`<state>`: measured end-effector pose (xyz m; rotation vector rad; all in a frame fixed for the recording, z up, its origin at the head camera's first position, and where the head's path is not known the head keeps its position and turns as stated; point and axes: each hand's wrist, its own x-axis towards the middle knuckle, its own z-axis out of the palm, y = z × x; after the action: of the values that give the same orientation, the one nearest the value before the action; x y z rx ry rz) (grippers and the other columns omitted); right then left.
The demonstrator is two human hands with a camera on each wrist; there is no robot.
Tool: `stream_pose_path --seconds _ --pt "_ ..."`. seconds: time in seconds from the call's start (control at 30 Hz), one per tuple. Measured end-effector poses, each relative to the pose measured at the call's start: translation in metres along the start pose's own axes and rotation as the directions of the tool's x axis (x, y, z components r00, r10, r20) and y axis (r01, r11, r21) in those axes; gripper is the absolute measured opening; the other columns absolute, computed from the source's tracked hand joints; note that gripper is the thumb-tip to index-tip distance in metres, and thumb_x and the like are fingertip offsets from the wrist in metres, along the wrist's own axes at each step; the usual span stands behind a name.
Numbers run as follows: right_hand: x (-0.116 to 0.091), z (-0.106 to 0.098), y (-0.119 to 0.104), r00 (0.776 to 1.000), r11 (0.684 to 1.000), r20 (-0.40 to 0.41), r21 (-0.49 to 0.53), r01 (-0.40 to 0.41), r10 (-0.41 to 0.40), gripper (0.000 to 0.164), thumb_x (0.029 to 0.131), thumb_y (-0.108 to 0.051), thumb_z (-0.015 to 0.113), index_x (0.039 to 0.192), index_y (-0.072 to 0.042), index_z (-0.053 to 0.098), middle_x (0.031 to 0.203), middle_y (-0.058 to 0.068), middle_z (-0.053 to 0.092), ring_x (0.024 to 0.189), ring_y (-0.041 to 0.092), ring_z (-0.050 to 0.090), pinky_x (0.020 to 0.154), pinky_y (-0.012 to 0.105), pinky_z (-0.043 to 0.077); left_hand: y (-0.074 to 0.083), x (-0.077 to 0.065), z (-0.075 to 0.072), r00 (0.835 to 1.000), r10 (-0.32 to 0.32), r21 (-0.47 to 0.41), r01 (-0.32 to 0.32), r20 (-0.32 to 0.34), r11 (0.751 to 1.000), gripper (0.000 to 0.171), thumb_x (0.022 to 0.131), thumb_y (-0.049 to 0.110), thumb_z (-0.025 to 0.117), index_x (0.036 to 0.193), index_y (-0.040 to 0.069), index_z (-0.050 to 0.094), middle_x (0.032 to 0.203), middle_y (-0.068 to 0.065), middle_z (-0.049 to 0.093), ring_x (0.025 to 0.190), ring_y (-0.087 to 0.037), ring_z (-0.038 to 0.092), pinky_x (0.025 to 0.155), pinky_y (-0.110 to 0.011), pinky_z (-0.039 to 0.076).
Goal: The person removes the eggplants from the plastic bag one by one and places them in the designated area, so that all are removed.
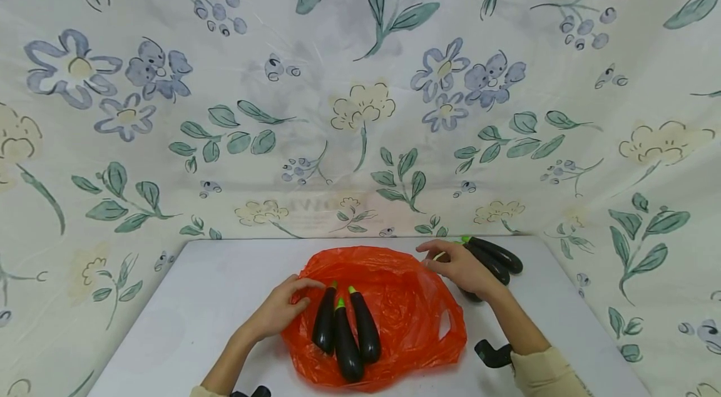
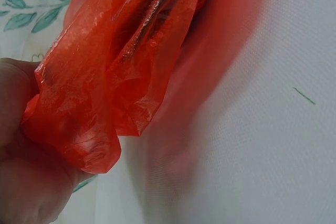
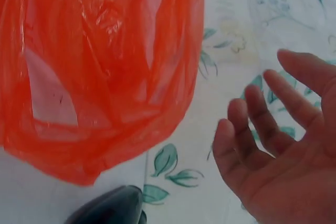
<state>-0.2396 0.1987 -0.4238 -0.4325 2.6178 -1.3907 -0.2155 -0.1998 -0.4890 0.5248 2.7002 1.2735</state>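
Note:
A red plastic bag (image 1: 405, 315) lies spread on the table, with a handle hole on its right side. Three dark eggplants (image 1: 349, 347) with green stem ends rest in it, left of its middle. At the bag's left edge, my left hand (image 1: 278, 309) grips the plastic; in the left wrist view the thumb side of the hand (image 2: 31, 182) shows against the bunched film (image 2: 89, 103). Past the bag's upper right edge, my right hand (image 1: 459, 265) is held with fingers spread, and the right wrist view shows its palm (image 3: 294, 166) bare, apart from the bag.
More eggplants (image 1: 496, 255) lie on the white table (image 1: 225, 265) at the back right, partly behind the right hand. A floral cloth (image 1: 360, 103) hangs behind the table and at both sides. Black wrist cameras (image 1: 494, 354) sit at the sleeves.

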Motion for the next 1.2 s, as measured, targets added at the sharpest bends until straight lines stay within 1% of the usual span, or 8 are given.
stream_pose_path --seconds 0.1,0.27,0.43,0.57,0.67,0.87,1.07,1.2 --pt "-0.001 0.006 -0.004 0.998 1.000 0.061 0.023 -0.005 0.004 0.034 0.093 -0.027 0.070 0.126 -0.020 0.067 0.110 0.004 0.064 0.101 0.026 0.060 0.085 0.044 0.057 0.000 0.000 0.000 1.000 0.000 -0.001 0.000 0.000 1.000 0.037 0.095 -0.001 0.060 0.121 0.022 0.069 0.112 -0.003 0.059 0.109 -0.025 0.055 0.101 -0.056 0.049" --pt "0.001 0.014 -0.008 0.991 0.999 0.136 0.041 -0.003 -0.002 0.041 0.092 -0.032 0.072 0.129 -0.016 0.066 0.113 0.005 0.063 0.104 0.026 0.057 0.087 0.048 0.057 0.001 0.000 0.000 1.000 0.002 -0.003 -0.002 -0.002 1.000 0.037 0.095 -0.002 0.059 0.121 0.022 0.069 0.110 -0.003 0.059 0.108 -0.025 0.054 0.101 -0.056 0.049" --pt "0.003 0.021 -0.008 0.974 0.999 0.224 0.047 0.011 -0.022 0.042 0.094 -0.034 0.069 0.131 -0.014 0.065 0.113 0.004 0.064 0.103 0.025 0.058 0.089 0.048 0.055 0.001 -0.001 -0.001 1.000 0.000 -0.004 0.000 -0.001 1.000 0.037 0.095 -0.002 0.059 0.121 0.022 0.069 0.110 -0.003 0.058 0.108 -0.025 0.054 0.102 -0.057 0.048" --pt "0.005 0.026 -0.007 0.961 0.998 0.277 0.062 0.006 -0.023 0.040 0.095 -0.033 0.068 0.130 -0.015 0.065 0.115 0.003 0.064 0.105 0.025 0.057 0.090 0.048 0.054 0.001 0.000 -0.001 1.000 -0.001 0.000 0.001 0.000 1.000 0.038 0.095 -0.002 0.059 0.121 0.024 0.069 0.110 -0.002 0.058 0.108 -0.024 0.054 0.102 -0.056 0.049" --pt "0.007 0.031 -0.005 0.955 0.998 0.297 0.058 -0.006 -0.012 0.038 0.095 -0.032 0.068 0.129 -0.016 0.065 0.116 0.003 0.063 0.105 0.025 0.056 0.090 0.046 0.053 0.001 0.000 -0.001 1.000 -0.003 -0.001 0.003 0.000 1.000 0.038 0.094 -0.002 0.059 0.121 0.024 0.069 0.109 -0.002 0.058 0.107 -0.025 0.054 0.102 -0.056 0.048" --pt "0.008 0.043 -0.005 0.950 1.000 0.313 0.025 -0.018 0.010 0.042 0.094 -0.032 0.070 0.131 -0.012 0.064 0.114 0.000 0.063 0.102 0.023 0.057 0.085 0.037 0.053 0.001 0.001 0.000 1.000 -0.008 -0.004 0.009 0.003 1.000 0.038 0.094 -0.002 0.059 0.121 0.022 0.070 0.110 -0.003 0.058 0.107 -0.025 0.054 0.101 -0.056 0.049" --pt "0.007 0.054 -0.012 0.938 0.999 0.347 0.038 -0.032 0.017 0.042 0.092 -0.029 0.072 0.130 -0.012 0.065 0.115 0.003 0.065 0.100 0.023 0.058 0.082 0.040 0.055 0.002 0.001 0.000 1.000 -0.008 0.002 0.008 -0.001 1.000 0.038 0.094 -0.002 0.059 0.120 0.023 0.070 0.110 -0.003 0.058 0.108 -0.025 0.054 0.102 -0.057 0.048" --pt "0.003 0.062 -0.017 0.928 0.997 0.371 0.051 -0.064 0.041 0.044 0.092 -0.029 0.073 0.131 -0.013 0.064 0.115 0.003 0.065 0.098 0.023 0.060 0.078 0.039 0.057 0.003 0.001 0.000 1.000 -0.006 0.005 0.006 -0.001 1.000 0.038 0.094 -0.002 0.059 0.120 0.023 0.070 0.110 -0.003 0.058 0.108 -0.025 0.054 0.102 -0.057 0.049"
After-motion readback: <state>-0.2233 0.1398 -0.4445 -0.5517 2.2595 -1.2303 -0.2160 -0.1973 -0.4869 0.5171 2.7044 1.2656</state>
